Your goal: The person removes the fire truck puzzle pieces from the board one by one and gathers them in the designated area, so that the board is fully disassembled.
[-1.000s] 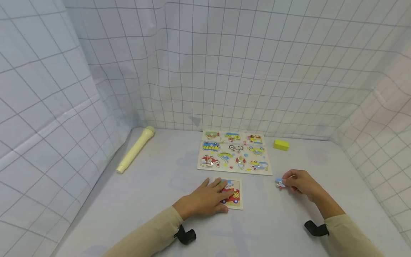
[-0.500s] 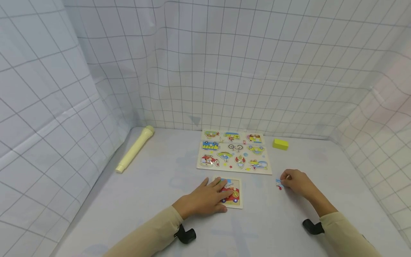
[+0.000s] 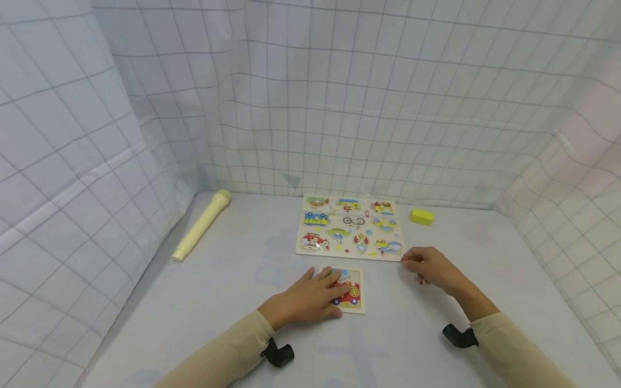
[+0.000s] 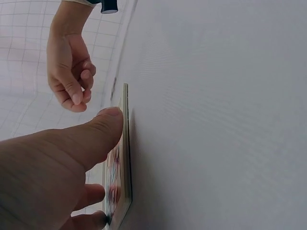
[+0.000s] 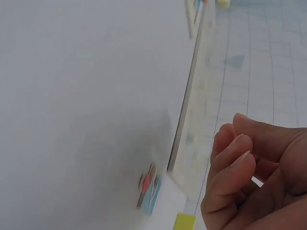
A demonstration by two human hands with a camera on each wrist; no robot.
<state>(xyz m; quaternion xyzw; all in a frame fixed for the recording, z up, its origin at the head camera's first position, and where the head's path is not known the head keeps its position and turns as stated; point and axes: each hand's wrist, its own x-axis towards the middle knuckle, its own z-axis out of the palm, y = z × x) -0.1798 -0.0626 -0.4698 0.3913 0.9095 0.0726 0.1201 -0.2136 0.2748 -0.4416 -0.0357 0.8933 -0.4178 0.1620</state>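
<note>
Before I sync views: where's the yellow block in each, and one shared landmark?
Head: the yellow block sits right of centre, just right of the vehicle board, towards the back curtain.
Left wrist: not in it.
Right wrist: the yellow block is at the bottom edge, cut off by the frame.
Landmark in all three: the right hand, right of centre in head, upper left in left wrist, lower right in right wrist.
</note>
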